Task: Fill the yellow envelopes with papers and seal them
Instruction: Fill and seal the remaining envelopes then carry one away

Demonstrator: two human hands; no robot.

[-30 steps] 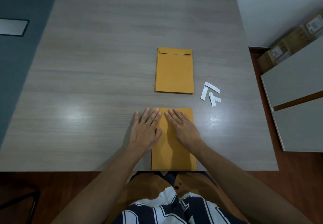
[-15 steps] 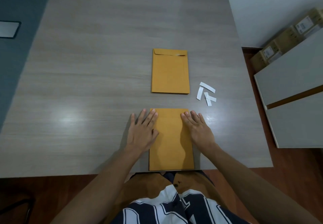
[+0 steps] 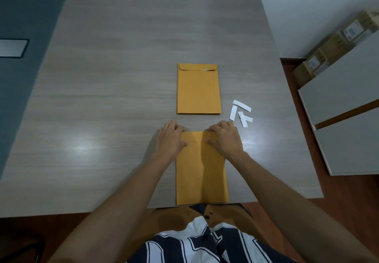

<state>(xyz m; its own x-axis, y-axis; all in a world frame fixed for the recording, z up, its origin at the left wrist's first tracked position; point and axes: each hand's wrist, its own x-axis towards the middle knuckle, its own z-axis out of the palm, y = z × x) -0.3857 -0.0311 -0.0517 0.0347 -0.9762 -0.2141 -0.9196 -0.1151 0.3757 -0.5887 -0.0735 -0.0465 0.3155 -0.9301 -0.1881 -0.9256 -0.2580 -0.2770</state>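
A yellow envelope (image 3: 202, 172) lies lengthwise at the table's near edge, its folded flap at the far end. My left hand (image 3: 170, 138) grips the flap's left corner, fingers curled over the far edge and thumb on top. My right hand (image 3: 224, 137) grips the right corner the same way. A second yellow envelope (image 3: 198, 90) lies flat just beyond, flap folded down, untouched. No loose papers are visible.
Several white peel-off strips (image 3: 241, 113) lie right of the far envelope, close to my right hand. The grey wood-grain table (image 3: 123, 78) stretches away. White cabinets (image 3: 346, 102) and cardboard boxes (image 3: 332, 49) stand at the right.
Both hands moved from lying flat on the near envelope's upper part to its top corners, and their fingers curled over the flap edge. The far envelope and strips stayed put.
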